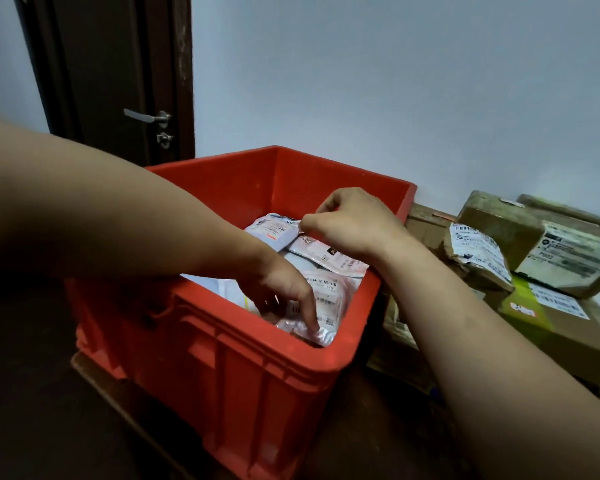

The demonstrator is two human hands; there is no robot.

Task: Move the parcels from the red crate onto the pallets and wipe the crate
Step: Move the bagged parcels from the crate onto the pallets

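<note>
Inside the red crate (257,368), right hand (355,223) pinched a grey mailer (274,234) by its edge, left hand (281,282) touched a pink mailer (330,299), grip unclear

head view, forward and down, close over red crate (257,375)

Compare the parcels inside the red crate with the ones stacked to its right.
The crate parcels are flat, soft, pale plastic mailers; the stacked parcels are bulky brown cardboard boxes. The crate parcels overlap loosely inside the red crate, touched by the left hand and right hand; the stacked parcels sit outside, untouched. Both carry white barcode labels.
</note>
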